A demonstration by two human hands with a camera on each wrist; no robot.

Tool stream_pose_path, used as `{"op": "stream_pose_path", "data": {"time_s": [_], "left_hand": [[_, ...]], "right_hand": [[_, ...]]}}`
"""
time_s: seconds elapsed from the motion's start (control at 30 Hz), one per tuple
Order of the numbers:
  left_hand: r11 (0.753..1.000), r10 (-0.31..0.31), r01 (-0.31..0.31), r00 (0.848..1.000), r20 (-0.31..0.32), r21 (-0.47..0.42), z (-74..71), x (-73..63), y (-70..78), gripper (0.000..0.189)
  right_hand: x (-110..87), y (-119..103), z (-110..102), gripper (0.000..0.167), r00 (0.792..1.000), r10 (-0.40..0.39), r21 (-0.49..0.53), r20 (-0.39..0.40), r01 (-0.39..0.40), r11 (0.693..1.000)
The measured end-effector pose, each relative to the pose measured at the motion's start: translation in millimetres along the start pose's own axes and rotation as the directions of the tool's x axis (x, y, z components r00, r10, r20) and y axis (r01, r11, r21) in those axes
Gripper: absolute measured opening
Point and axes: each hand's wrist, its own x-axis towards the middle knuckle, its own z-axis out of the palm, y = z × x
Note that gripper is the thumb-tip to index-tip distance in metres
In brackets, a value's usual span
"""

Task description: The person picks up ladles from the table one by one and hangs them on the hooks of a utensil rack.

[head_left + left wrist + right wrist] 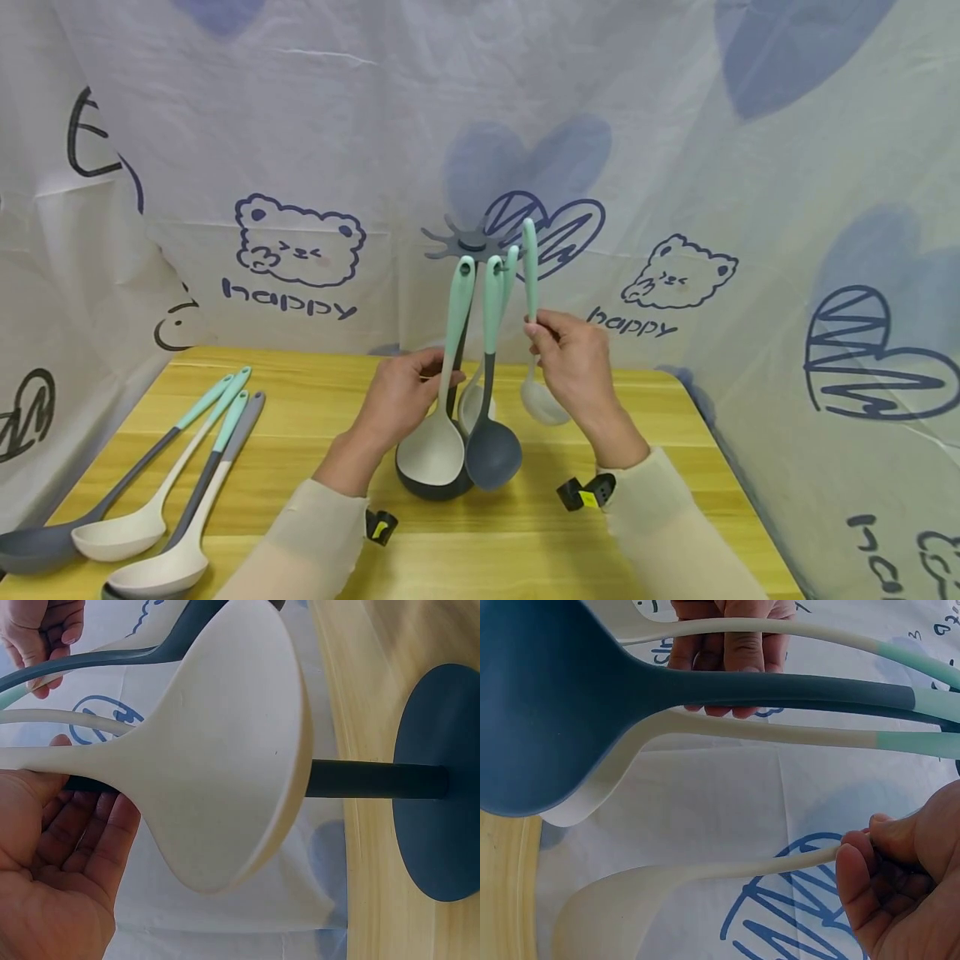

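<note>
My right hand (581, 360) pinches a white ladle (772, 867) with a mint-green handle, near where white meets green. That ladle hangs upright, bowl down, right of a dark utensil stand (472, 243). My left hand (392, 402) is curled round the stand's pole (375, 779), behind the handle of a white ladle (217, 750). On the stand's hooks hang this white ladle, a dark blue ladle (493, 454) and another white ladle (765, 733) behind them. Whether the held ladle's handle top touches a hook, I cannot tell.
Several ladles lie side by side at the table's left: a dark one (135, 479), white ones (123, 537) and others partly overlapped. The stand's round base (442, 847) rests on the wooden table (600, 533). A printed cloth (420, 83) hangs behind.
</note>
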Motion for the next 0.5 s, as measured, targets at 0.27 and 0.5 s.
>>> {"op": "stream_pose_path", "data": {"time_s": [0.27,0.5], "left_hand": [[1.0,-0.004,0.004,1.0,-0.003,0.006,-1.3,-0.4,-0.7,0.016],[1.0,0.018,-0.018,1.0,-0.002,-0.017,-1.2,-0.7,-2.1,0.017]], "right_hand": [[0.5,-2.9,3.0,0.018,1.0,-0.015,-0.011,-0.002,0.015,1.0],[0.5,-4.4,4.3,0.019,1.0,-0.008,0.001,0.013,0.008,1.0]]}}
